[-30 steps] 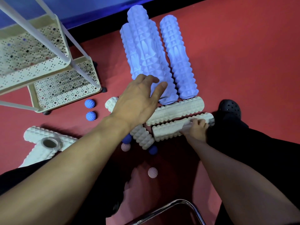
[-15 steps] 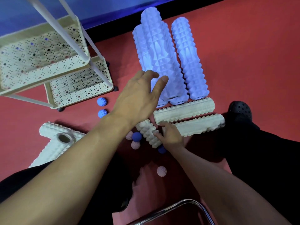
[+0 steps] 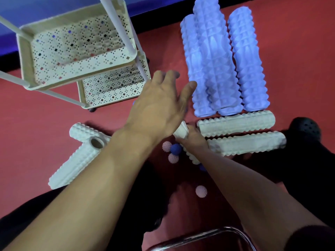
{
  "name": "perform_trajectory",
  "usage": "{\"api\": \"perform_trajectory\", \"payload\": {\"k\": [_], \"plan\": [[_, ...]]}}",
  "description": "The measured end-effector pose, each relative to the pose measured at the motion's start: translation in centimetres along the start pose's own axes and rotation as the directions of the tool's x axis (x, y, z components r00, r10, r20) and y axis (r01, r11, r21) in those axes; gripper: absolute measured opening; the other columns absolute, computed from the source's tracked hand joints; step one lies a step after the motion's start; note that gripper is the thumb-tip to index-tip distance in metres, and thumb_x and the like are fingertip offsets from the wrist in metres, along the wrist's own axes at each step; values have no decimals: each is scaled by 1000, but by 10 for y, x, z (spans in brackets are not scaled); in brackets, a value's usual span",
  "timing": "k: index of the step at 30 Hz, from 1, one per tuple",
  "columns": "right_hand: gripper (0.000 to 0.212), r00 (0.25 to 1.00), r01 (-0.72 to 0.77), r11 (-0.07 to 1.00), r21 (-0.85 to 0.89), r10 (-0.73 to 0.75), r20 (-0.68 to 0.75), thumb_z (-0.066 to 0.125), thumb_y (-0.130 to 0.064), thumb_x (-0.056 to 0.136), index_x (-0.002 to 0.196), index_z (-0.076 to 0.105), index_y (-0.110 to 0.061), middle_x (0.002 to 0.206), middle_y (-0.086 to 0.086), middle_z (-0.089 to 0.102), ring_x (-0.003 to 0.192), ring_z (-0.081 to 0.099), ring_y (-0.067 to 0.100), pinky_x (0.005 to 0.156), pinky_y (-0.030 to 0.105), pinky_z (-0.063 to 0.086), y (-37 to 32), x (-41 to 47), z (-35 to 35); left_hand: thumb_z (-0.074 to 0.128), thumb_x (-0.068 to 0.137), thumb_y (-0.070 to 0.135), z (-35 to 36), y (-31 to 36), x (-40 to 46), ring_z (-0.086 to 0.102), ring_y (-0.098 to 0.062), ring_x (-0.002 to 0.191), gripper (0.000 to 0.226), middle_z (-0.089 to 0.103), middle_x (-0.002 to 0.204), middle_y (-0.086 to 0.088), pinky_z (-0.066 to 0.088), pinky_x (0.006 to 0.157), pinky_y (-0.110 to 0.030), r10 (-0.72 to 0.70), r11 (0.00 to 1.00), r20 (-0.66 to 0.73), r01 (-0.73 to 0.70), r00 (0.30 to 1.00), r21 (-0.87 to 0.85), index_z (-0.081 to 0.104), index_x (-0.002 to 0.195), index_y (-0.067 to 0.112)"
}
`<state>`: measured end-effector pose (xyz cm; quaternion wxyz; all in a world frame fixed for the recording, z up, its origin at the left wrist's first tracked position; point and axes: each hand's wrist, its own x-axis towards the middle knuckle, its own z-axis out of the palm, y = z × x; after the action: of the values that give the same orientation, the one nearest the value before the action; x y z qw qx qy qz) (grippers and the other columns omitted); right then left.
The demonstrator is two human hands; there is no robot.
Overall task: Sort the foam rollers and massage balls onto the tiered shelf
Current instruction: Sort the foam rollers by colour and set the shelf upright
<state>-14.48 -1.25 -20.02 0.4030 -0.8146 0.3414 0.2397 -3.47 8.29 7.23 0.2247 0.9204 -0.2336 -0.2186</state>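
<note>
My right hand [image 3: 194, 140] grips a white foam roller [image 3: 181, 132] that lies on the red floor, mostly hidden under both hands. My left hand [image 3: 159, 107] hovers above it with fingers spread, holding nothing. Three long blue rollers [image 3: 213, 66] lie side by side at the upper right. Two white rollers [image 3: 235, 122] lie crosswise below them. Two more white rollers [image 3: 79, 156] lie crossed at the left. Pink spiky balls [image 3: 166, 146] and a blue ball [image 3: 175, 149] sit beside my right wrist. The cream perforated tiered shelf [image 3: 112, 59] stands at the upper left.
Another pink ball [image 3: 201, 191] lies alone lower down on the floor. A chrome chair frame [image 3: 208, 234] curves along the bottom edge. A black perforated shoe [image 3: 304, 129] is at the right. A blue wall runs along the top left.
My right hand slid left from the lower white roller to the short roller under my left hand and took hold of it. My left hand shifted left toward the shelf.
</note>
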Motion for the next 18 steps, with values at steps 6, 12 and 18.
{"api": "perform_trajectory", "payload": {"k": [6,12,18], "plan": [[72,999,-23,999,-24,23,-23,81,-46,68,125,51,-14,121,6,59,108,63,29,87,41,51,-8,8,6,38,103,59,-5,-5,-3,48,-26,128,61,50,136,-5,39,110,-44,-15,1000,5,15,1000,-4,42,150,20],[59,997,-5,984,176,18,-72,80,-43,77,123,54,-17,109,-3,65,94,65,16,85,33,50,-17,-17,-21,37,103,58,-13,3,-2,46,-31,130,63,47,141,-9,37,111,-44,-29,1000,24,29,999,-4,38,151,17],[14,997,79,706,704,-65,-46,75,-21,91,103,69,-17,99,6,77,91,74,20,84,40,59,-31,-89,-79,37,103,57,-12,25,-8,48,-38,128,64,47,141,-15,36,110,-45,21,1000,71,-21,997,-4,38,150,13]]}}
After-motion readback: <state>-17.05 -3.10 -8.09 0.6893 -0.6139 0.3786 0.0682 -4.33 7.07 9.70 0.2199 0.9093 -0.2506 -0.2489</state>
